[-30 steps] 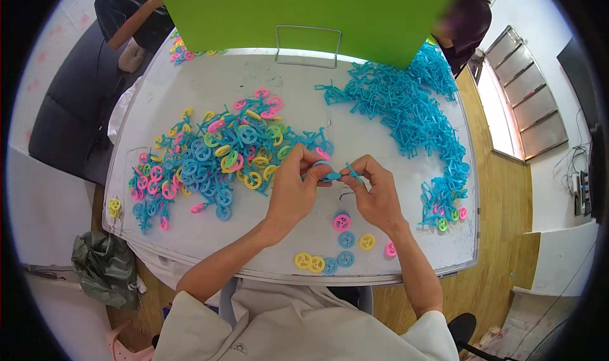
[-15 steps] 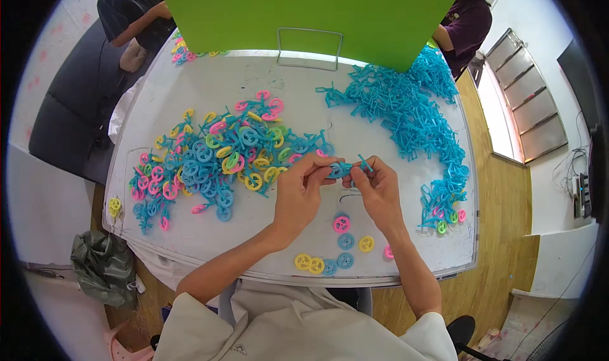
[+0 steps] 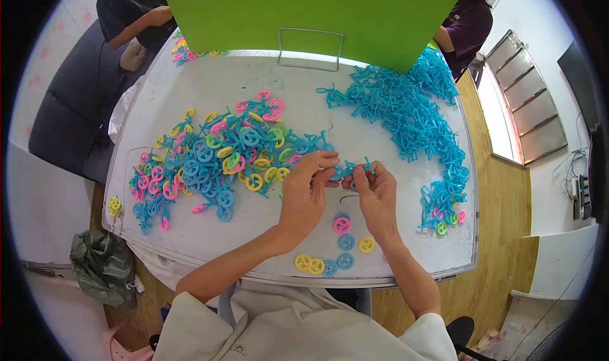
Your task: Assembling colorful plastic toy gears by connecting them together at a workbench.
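Observation:
Above the middle of the table, my two hands meet over a small blue plastic piece. My right hand (image 3: 377, 193) pinches a blue fork-shaped part (image 3: 368, 164) between thumb and fingertips. At the part's left end, the thumb and fingers of my left hand (image 3: 306, 186) close around a blue spoked wheel (image 3: 339, 172); fingertips partly cover it. Whether wheel and fork are joined cannot be made out. Below my hands lie loose wheels: a pink wheel (image 3: 342, 224), a yellow wheel (image 3: 366, 245) and several more in blue and yellow.
A heap of forks with coloured wheels (image 3: 209, 152) covers the left of the table. Loose blue forks (image 3: 406, 107) pile up along the right. Across the far side stands a green panel (image 3: 304, 12) with a wire frame (image 3: 309, 68) before it. Two other people sit beyond.
My left hand has turned slightly, its fingers lifting a little around the wheel. My right hand has shifted slightly left, and its forearm now covers the pink wheel near the table's front edge.

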`<state>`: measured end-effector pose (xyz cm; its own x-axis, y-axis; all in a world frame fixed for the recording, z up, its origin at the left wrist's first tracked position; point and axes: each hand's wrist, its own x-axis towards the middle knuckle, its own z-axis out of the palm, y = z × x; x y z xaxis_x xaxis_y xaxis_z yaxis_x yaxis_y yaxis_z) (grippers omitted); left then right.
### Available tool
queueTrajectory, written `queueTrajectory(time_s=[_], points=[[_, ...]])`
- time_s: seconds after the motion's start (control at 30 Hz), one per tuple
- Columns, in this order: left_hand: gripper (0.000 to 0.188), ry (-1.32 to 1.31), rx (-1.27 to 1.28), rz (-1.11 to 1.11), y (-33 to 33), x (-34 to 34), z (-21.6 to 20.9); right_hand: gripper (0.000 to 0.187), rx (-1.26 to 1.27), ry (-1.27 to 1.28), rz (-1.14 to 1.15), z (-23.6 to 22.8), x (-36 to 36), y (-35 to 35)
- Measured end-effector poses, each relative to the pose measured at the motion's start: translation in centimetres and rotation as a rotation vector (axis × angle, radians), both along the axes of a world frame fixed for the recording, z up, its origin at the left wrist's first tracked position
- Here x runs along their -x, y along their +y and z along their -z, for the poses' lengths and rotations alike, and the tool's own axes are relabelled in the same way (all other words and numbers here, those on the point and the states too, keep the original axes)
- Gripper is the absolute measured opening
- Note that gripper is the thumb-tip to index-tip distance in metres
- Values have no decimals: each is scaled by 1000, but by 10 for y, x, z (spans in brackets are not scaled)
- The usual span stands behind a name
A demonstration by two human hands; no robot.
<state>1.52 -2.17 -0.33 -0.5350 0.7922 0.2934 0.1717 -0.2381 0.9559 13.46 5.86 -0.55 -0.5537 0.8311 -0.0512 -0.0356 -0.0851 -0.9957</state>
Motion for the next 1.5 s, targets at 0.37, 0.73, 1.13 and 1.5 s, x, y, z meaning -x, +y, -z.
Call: queueTrajectory(time_s=[0.37,0.73,1.13,1.5], points=[[18,305,54,-156,-2,37,-19,16,-571,-286,-142,-11,-12,24],[24,825,-33,-150,-9,25,-18,21,-1059,-652,330,10,-62,100],[15,681,185,415,-12,-4,18,18,-465,-110,358,-6,-54,90],[14,463,392,526,-11,2,11,15,37,-47,178,-21,-33,65]])
